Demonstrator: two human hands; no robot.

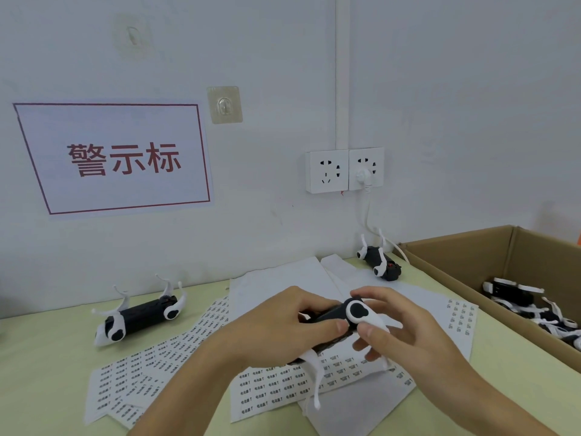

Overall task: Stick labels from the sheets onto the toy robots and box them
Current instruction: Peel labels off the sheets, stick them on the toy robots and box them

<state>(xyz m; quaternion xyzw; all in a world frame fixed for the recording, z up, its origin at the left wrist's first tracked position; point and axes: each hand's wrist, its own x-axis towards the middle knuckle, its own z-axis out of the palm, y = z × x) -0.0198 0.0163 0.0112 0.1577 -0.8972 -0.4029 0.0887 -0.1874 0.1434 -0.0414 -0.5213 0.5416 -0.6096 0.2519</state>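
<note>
The worktop (47, 388) carries everything, and at its right side an open cardboard box (465, 265) already holds several black-and-white toy robots (518, 302), so I judge that a part of the job is done. In the middle lie the label sheets (163, 360), spread and overlapping, with many small printed labels left on them.

Two more robots wait outside the box: one on its back at the left (141, 314), another near the wall (379, 262), just beside the box. I cannot tell if they have their labels.

Above the sheets the person holds a toy robot (338, 314) in both hands. The left hand (279, 325) grips its black body with curled fingers. The right hand (405, 322) pinches the end with the white leg. If a label is between the fingers, it is hidden. This robot must go into the box afterwards, and the two others as well.
</note>
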